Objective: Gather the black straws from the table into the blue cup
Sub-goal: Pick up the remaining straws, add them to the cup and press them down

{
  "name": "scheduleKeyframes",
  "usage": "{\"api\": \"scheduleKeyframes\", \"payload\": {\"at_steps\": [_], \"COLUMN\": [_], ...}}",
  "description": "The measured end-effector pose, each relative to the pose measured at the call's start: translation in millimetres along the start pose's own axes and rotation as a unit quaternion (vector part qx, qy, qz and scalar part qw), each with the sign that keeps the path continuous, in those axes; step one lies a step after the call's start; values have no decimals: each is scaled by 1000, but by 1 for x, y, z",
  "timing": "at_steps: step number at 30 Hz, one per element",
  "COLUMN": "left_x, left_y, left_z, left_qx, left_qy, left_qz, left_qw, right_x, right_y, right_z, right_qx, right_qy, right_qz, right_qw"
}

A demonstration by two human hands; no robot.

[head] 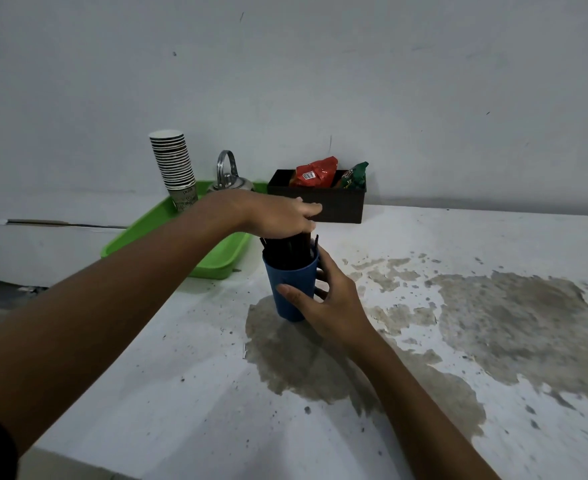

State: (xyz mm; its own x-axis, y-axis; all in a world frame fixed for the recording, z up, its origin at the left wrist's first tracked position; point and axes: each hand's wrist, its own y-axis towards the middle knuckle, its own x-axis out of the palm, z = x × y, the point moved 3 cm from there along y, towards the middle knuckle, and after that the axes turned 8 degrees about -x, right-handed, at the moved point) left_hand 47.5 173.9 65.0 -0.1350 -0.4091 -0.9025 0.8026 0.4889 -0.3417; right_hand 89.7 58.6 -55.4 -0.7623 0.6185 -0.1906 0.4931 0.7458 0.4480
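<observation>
Black straws: bundle, uncountable | blue cup: 1 | hands: 2

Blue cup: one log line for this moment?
left hand: on straws | right hand: steadies blue cup | straws: in cup

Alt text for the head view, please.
Left hand presses on black straws standing in a blue cup, which the right hand grips. Behind: green tray, paper cups.
</observation>
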Motion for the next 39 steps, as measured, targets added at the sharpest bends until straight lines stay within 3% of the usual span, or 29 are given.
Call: {"api": "scheduleKeyframes", "payload": {"at_steps": [4,8,14,18,23,34,39], "left_x": [5,19,23,37,37,49,39], "left_y": [-9,-13,-10,-3,-1,11,8], "left_z": [7,6,8,5,4,0,2], "left_qx": [49,41,135,132,144,110,159], "left_qy": [-47,-77,-135,-66,-110,-64,-192], "left_qz": [3,-6,89,77,172,238,221], "left_qw": [998,996,978,986,968,963,943], "right_x": [0,0,0,1,1,0,-1], "right_y": [0,0,0,-1,-1,-1,-1], "right_z": [-1,1,1,2,1,4,2], "right_qx": [-4,-4,1,11,7,6,7], "right_qy": [3,5,5,5,12,31,33], "right_qz": [-2,-1,-2,0,5,-3,-4], "right_qw": [1000,1000,1000,1000,1000,999,999]}}
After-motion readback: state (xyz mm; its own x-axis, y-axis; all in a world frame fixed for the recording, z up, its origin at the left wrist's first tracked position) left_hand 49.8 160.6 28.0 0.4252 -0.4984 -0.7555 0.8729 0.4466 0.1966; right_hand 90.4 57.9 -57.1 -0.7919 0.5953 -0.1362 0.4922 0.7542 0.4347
